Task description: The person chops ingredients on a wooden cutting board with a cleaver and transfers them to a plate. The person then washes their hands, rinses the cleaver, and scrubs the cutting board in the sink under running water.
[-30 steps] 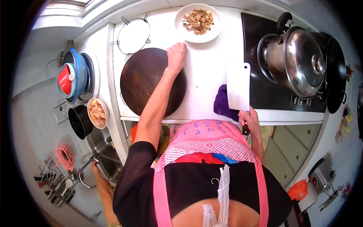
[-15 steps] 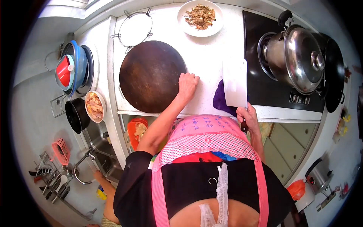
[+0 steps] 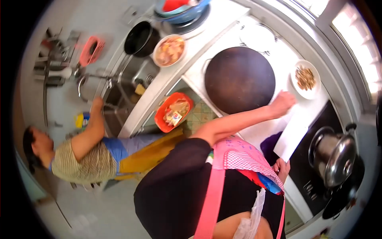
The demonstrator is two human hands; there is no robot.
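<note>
The cleaver point(image 3: 291, 139) is in my right hand point(image 3: 283, 169), fingers clamped on its handle near the counter's front edge. Its long axis slants away from me toward the far side, purple cloth point(image 3: 270, 148) to its left, black stove point(image 3: 303, 163) close right. Bare counter point(image 3: 256, 130) separates blade and round board point(image 3: 239, 81). My left hand point(image 3: 283, 104), fingers curled together, is near the bowl point(image 3: 312, 93).

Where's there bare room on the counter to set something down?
The round board is bare on top, as is a white counter strip between it and the dish. It's crowded around the cleaver, between purple cloth and stove.
</note>
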